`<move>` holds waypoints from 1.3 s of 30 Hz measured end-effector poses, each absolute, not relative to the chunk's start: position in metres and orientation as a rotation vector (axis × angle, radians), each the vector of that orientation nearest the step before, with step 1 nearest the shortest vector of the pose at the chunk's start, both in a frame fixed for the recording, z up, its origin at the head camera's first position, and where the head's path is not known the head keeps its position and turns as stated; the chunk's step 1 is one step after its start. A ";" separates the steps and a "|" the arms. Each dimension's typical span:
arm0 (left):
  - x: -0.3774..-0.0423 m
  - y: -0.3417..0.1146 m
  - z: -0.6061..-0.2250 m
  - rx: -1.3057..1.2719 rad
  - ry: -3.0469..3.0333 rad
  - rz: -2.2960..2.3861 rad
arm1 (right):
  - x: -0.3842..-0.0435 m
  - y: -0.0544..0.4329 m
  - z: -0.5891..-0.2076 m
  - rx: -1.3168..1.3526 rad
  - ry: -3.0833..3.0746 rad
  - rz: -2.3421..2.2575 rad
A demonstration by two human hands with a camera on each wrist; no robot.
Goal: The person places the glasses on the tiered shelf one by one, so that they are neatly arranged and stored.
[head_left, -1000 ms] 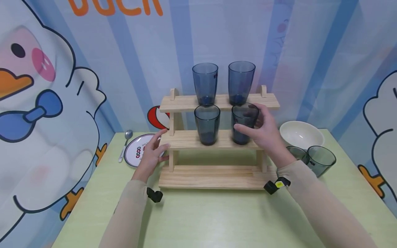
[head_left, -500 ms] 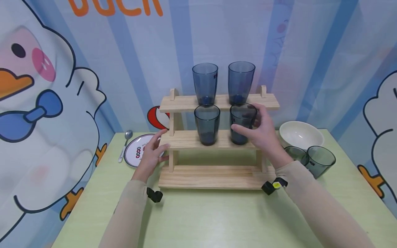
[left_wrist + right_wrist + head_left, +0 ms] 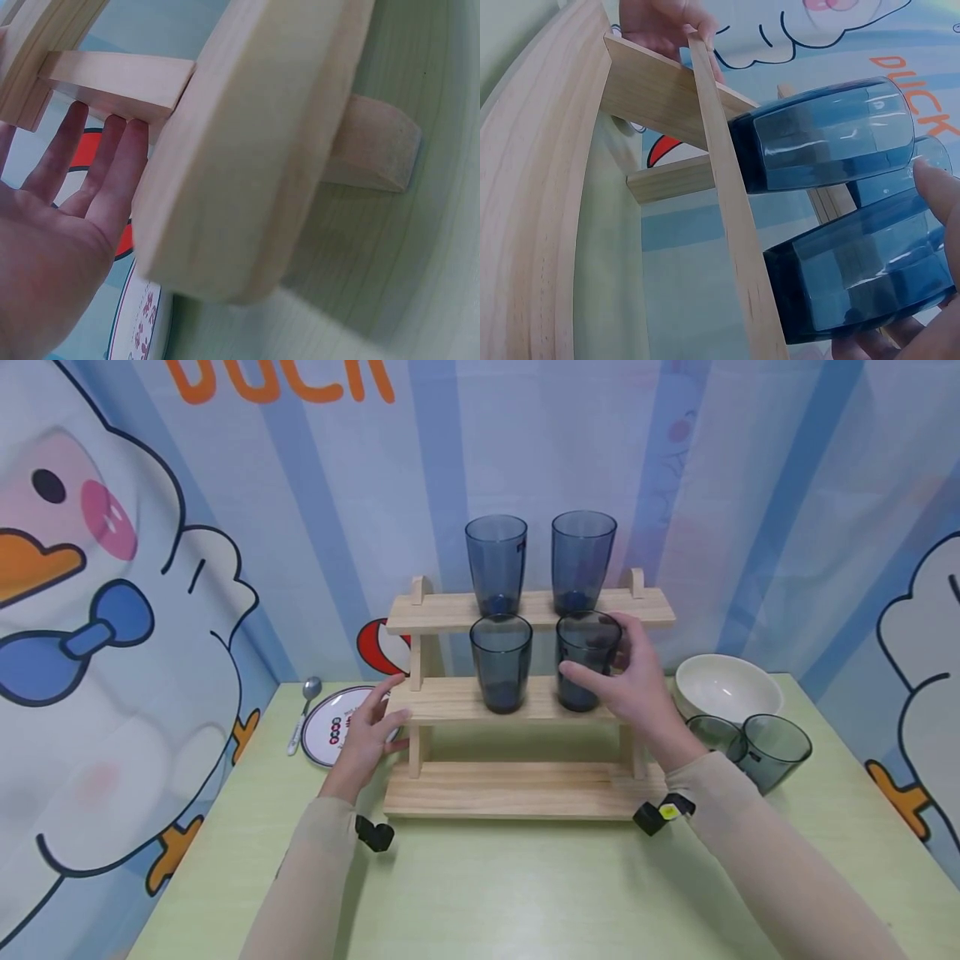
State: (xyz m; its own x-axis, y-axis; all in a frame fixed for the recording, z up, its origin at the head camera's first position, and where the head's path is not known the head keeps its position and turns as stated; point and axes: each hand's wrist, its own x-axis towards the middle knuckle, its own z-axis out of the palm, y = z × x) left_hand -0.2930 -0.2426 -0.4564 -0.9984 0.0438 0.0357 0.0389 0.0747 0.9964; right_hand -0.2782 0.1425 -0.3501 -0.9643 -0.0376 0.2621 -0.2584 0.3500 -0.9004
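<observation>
Orange lettering (image 3: 915,94) spells "DUCK". The right hand (image 3: 642,681) grips a blue-grey transparent tumbler (image 3: 583,650); the left hand (image 3: 363,737) touches the pale three-tier wooden rack (image 3: 510,792) with extended fingers.

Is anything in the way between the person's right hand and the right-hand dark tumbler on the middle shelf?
No, nothing visible: the right hand grips the right-hand tumbler directly, and no object shows between that tumbler and the wooden middle shelf. The left-hand tumbler beside it stands apart.

the right hand (image 3: 939,330) holds a blue glass (image 3: 855,270) on a wooden shelf (image 3: 735,217) beside a second glass (image 3: 829,139).
</observation>
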 end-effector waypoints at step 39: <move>-0.292 -0.243 -0.455 0.075 2.286 2.136 | -0.251 0.225 -0.355 0.422 -2.529 1.519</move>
